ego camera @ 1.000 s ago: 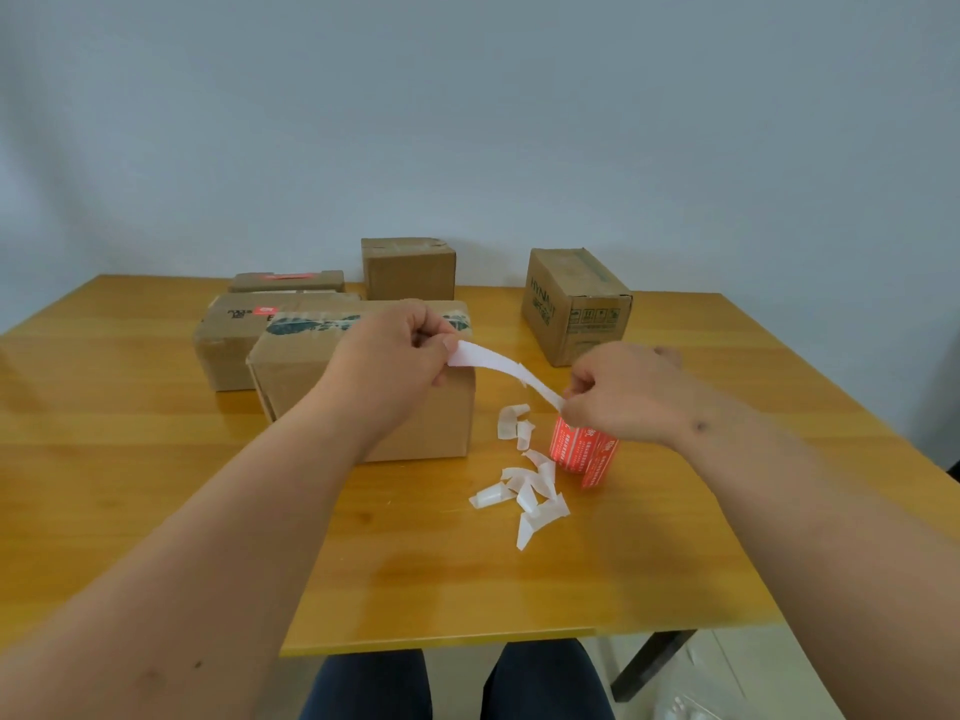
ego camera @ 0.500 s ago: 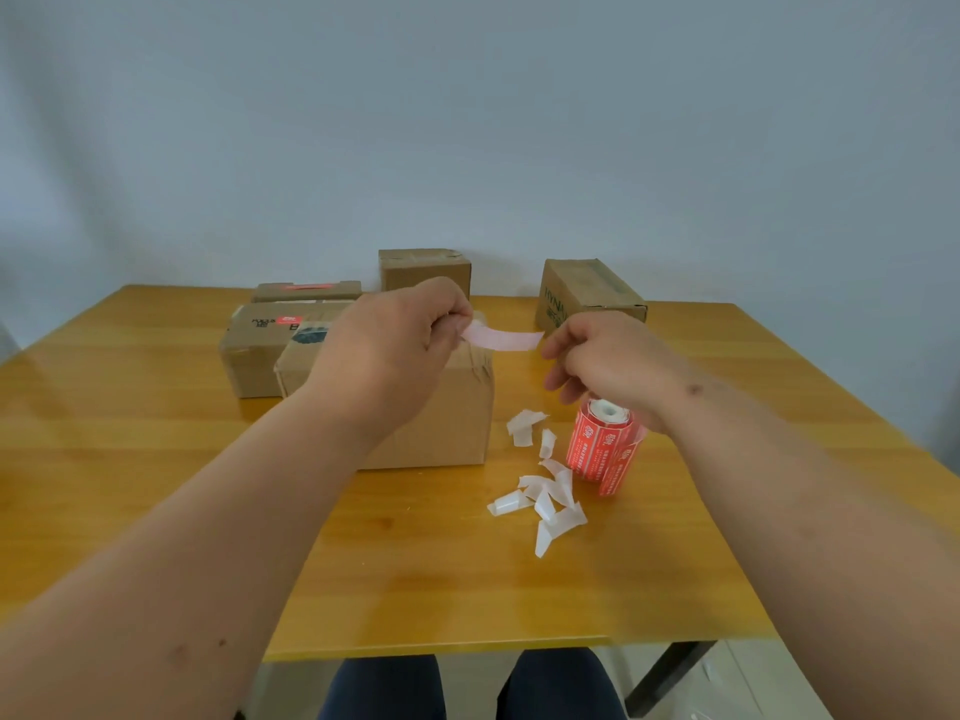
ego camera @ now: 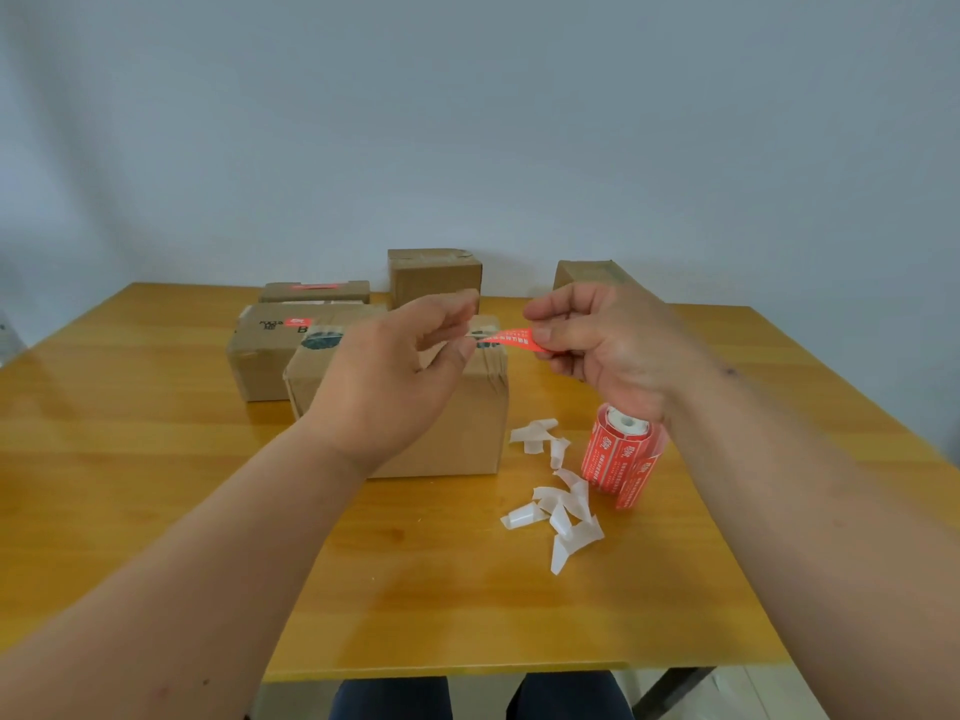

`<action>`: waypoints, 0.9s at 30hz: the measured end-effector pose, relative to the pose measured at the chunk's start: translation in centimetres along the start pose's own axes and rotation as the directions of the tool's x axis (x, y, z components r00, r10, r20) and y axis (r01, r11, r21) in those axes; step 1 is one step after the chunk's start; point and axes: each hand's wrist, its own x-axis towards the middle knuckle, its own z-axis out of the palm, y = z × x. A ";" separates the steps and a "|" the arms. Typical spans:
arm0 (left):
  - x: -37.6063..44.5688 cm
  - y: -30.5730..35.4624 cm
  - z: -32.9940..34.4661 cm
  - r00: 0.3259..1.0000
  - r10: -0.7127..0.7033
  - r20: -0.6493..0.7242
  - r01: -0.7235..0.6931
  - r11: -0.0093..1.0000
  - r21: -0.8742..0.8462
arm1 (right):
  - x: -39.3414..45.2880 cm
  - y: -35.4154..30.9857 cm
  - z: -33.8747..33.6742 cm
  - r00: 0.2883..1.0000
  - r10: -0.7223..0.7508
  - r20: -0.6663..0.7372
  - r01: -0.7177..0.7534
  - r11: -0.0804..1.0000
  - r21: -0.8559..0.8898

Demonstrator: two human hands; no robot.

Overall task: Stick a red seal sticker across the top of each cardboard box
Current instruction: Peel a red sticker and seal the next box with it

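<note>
The fingers (ego camera: 457, 350) of the left hand (ego camera: 395, 376) pinch one end of a red sticker (ego camera: 511, 339), and the thumb and fingers of the right hand (ego camera: 608, 345) pinch its other end, so the strip hangs stretched between both hands in the air above the nearest box (ego camera: 447, 428). That box sits on the desk (ego camera: 156, 485) right under the left hand, its top partly hidden. Behind it to the left lie two flatter boxes: the closer one (ego camera: 260, 356) with a small red label on top, the farther one (ego camera: 314, 291) with a red strip across its lid. Two more boxes stand at the back edge, a middle one (ego camera: 434, 275) and a right one (ego camera: 584, 272). A red sticker roll (ego camera: 621, 459) stands upright below the right wrist, beside a scatter of white backing scraps (ego camera: 556, 501)
</note>
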 end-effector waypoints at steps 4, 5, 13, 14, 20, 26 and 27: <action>1.1 -0.1 -1.1 0.987 -0.162 0.021 0.162 0.967 -0.196 | 0.4 -1.2 1.4 0.982 -0.190 0.007 0.184 0.939 -0.292; 1.6 -0.1 -1.5 0.973 -0.221 0.071 0.232 0.920 -0.315 | 0.6 -1.5 1.8 0.972 -0.233 0.010 0.222 0.914 -0.340; 3.8 -1.0 -4.3 0.876 -0.380 0.298 0.478 0.591 -0.650 | 2.2 -2.0 3.1 0.963 -0.267 0.047 0.261 0.866 -0.426; 3.7 -1.2 -4.3 0.882 -0.367 0.294 0.467 0.610 -0.640 | 2.4 -1.9 3.3 0.963 -0.264 0.051 0.260 0.870 -0.420; 3.4 -2.4 -4.1 0.895 -0.378 0.238 0.446 0.718 -0.535 | 3.1 -1.6 3.9 0.969 -0.241 0.050 0.242 0.893 -0.381; 3.2 -3.2 -3.6 0.957 -0.289 -0.013 0.260 0.879 -0.400 | 3.4 -1.7 3.9 0.980 -0.200 0.021 0.193 0.908 -0.372; 3.1 -3.2 -3.5 0.965 -0.258 -0.051 0.220 0.897 -0.382 | 3.4 -1.7 4.0 0.982 -0.186 0.019 0.180 0.914 -0.364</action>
